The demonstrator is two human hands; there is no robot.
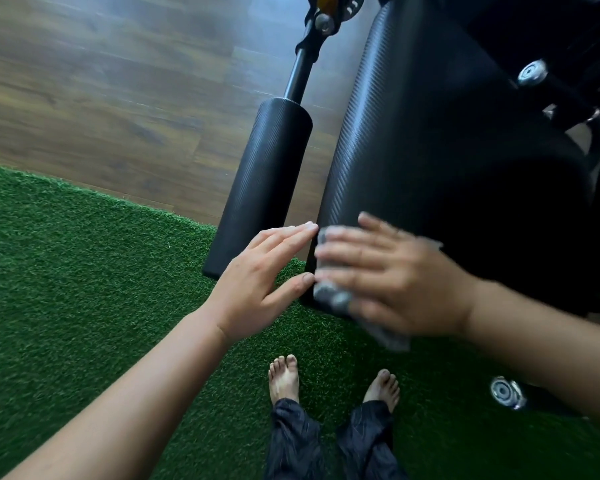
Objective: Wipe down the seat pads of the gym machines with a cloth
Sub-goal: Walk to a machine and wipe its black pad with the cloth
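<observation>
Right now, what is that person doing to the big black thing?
A barefoot person is wiping a large black textured seat pad with a grey cloth. The right hand presses the cloth against the pad's near end. The left hand is open, fingertips at the pad's edge. A smaller black roller pad stands alongside, untouched.

Bare forearms, 2 bare feet (284,377), dark crinkled trousers (293,441) gathered at ankles.

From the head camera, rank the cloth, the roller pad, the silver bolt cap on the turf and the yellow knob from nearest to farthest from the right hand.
1. Cloth: under the right hand, pressed on the big black pad.
2. Roller pad: left, beyond the left hand.
3. Silver bolt cap: low right, on the turf; close to the roller pad in distance, hard to call.
4. Yellow knob: top of view.
</observation>
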